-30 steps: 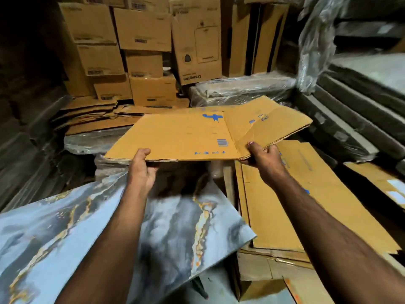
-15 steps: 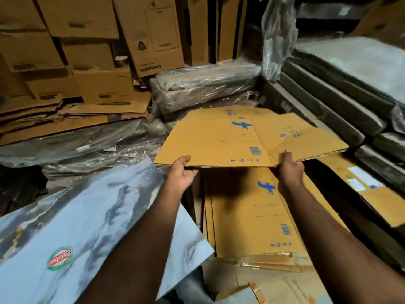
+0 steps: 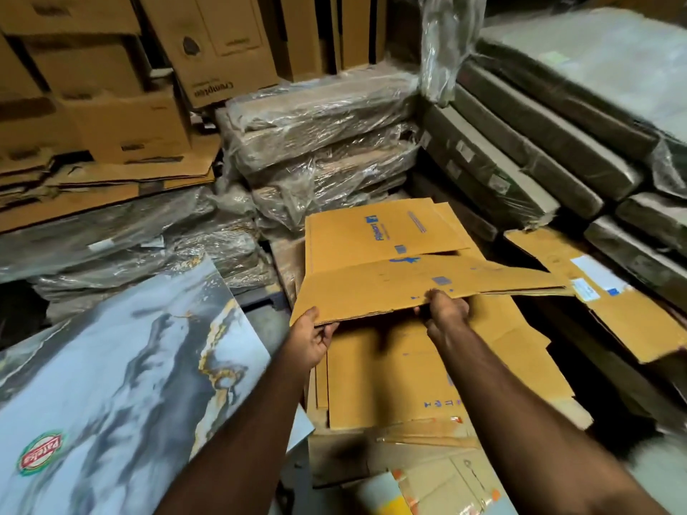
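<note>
left hand (image 3: pixel 314 338), right hand (image 3: pixel 446 310): both pinch near edge of flattened cardboard box (image 3: pixel 409 288) | position: just above cardboard stack (image 3: pixel 427 369), overhanging its right edge | risk: near-edge grip only; far flap may sag, fold at crease, land askew.

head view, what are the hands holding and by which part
A cardboard sheet, by its near edge: left hand at its corner, right hand midway.

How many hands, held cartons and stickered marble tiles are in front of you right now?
Hands: 2, left hand and right hand, both gripping the carton's near edge
Held flattened carton: 1
Stickered marbled tile: 1
Total: 4
</note>
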{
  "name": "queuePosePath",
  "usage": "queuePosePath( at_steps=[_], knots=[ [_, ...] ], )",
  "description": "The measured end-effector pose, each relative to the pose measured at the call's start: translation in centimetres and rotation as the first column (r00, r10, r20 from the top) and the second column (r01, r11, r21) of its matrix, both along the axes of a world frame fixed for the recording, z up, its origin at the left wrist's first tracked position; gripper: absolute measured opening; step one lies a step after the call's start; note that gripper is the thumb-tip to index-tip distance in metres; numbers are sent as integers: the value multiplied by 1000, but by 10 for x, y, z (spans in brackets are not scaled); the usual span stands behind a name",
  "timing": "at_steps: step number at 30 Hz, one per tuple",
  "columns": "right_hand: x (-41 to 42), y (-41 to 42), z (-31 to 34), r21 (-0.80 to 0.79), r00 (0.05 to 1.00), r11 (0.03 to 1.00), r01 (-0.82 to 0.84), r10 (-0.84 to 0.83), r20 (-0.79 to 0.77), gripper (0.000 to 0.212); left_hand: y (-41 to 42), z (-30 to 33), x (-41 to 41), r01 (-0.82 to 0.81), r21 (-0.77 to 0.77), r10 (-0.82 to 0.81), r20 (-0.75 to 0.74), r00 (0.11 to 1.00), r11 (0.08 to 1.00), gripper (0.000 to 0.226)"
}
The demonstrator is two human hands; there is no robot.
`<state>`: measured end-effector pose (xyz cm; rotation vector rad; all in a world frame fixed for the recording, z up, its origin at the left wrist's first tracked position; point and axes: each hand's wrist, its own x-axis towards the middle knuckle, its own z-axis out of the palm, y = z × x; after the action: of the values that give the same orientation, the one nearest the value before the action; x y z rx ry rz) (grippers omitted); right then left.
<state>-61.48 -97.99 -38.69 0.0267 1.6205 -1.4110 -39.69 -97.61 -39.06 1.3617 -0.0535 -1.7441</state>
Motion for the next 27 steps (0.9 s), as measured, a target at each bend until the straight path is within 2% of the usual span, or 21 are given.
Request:
queuePosePath(
  at_steps=[3, 5, 9, 12, 13, 15, 17, 19, 23, 25, 27],
  knots=[
    [-18, 5, -21, 16, 995, 999, 44, -42, -93, 12, 5, -14, -7, 38, 43, -39, 3, 999, 998, 36],
    [-23, 10, -36, 11, 992, 999, 47, -45, -115, 11, 7, -22, -12, 18, 78, -17, -14, 1000, 997, 35],
    [-28, 24, -60, 87, 995, 995, 40, -31, -99, 21, 15, -39, -13, -58, 100, 57, 9, 998, 993, 38],
    [-34, 37, -76, 186, 998, 982, -33, 42, -45, 31, 26, -48, -10, -90, 110, 86, 40, 995, 990, 40],
    [-37, 42, -79, 185, 998, 980, -67, 66, 14, 28, 29, -50, -10, -77, 122, 73, 37, 997, 990, 37],
    [-42, 53, -83, 184, 987, 973, -141, 123, 103, 22, 41, -47, -11, 48, 164, -58, 62, 996, 985, 34],
    [-45, 63, -88, 212, 971, 951, -226, 203, 125, 24, 53, -49, -11, 162, 212, -185, 94, 978, 964, 40],
    [-42, 72, -95, 236, 948, 919, -315, 295, 116, 23, 62, -55, -8, 207, 229, -239, 125, 963, 951, 42],
    [-12, 97, -100, 271, 848, 809, -522, 527, 60, 22, 84, -67, 1, 298, 135, -322, 237, 917, 945, 35],
    [11, 109, -96, 227, 765, 754, -616, 641, -54, 32, 98, -61, 4, 314, 53, -317, 252, 914, 948, 33],
    [34, 111, -80, 154, 669, 697, -700, 716, -201, 37, 108, -47, 11, 296, -78, -262, 292, 920, 952, 22]
  ],
)
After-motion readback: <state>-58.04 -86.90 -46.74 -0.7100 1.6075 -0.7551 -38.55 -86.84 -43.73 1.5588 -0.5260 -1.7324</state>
